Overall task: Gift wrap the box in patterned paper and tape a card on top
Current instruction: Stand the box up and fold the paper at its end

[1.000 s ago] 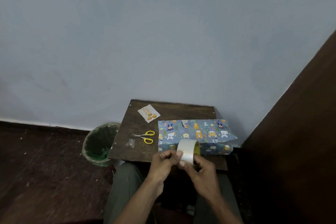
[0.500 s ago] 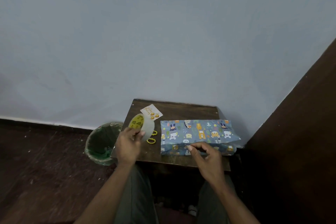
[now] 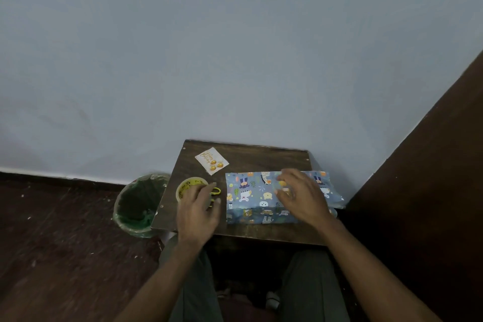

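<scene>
You've got bare table at the back btwn card and wall. Left side's crowded: tape and scissors sit just beside the box. Bin blocks off the table's left edge.

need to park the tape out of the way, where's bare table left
Bare wood runs along the back of the table, between the card and the right corner, behind the wrapped box. A thin strip lies in front of the box. The left side is crowded: tape, scissors and left hand.
</scene>
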